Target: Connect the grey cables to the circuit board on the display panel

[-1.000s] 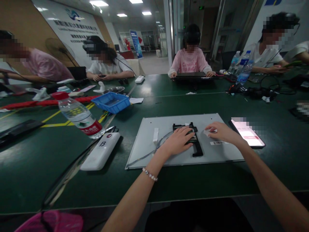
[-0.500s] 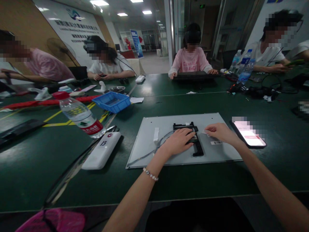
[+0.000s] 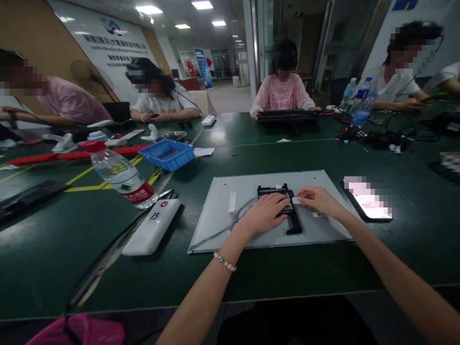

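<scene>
A grey metal panel (image 3: pixel 319 225) lies flat on the green table in front of me. A black T-shaped bracket (image 3: pixel 293 221) sits on its middle, with a thin grey cable (image 3: pixel 215 231) running off to the left. My left hand (image 3: pixel 265 212) rests palm down on the bracket, fingers stretched over it. My right hand (image 3: pixel 316 199) is beside it on the right, pinching a small white strip (image 3: pixel 296 200) whose end reaches the bracket. A small barcode label (image 3: pixel 318 214) lies on the panel under that hand.
A lit phone (image 3: pixel 366 205) lies right of the panel. A white power bank (image 3: pixel 151 227) and a lying water bottle (image 3: pixel 120 175) are to the left, a blue tray (image 3: pixel 167 153) behind them. Several other people sit around the table with their own items.
My right hand has moved left towards the bracket, bringing the white strip up to it. My left hand has stayed on the bracket.
</scene>
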Demonstrator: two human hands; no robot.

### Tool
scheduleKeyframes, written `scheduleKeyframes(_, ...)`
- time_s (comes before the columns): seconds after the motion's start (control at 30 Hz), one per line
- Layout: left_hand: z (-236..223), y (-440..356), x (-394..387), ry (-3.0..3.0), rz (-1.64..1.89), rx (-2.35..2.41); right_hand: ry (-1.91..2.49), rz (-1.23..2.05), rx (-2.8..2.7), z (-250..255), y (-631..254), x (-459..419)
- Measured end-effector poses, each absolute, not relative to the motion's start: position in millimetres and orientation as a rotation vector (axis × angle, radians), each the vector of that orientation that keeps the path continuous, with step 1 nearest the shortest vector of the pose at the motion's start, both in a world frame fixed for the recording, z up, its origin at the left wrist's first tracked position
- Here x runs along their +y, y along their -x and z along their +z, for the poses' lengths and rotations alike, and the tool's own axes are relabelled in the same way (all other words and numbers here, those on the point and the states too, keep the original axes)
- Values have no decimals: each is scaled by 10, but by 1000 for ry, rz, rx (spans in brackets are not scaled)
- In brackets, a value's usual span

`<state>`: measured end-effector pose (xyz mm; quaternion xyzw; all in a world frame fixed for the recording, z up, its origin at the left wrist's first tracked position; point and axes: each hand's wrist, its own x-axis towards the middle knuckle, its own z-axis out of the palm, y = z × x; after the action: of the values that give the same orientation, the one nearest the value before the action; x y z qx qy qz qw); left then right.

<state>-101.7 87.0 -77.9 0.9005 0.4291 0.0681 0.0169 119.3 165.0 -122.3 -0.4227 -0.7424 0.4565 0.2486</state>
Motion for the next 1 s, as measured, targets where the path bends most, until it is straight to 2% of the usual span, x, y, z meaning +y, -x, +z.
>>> scheduleKeyframes(1.0,-746,1045,834,-2766,261,1375,1060,1348,-1985,-1186,-1082,1582)
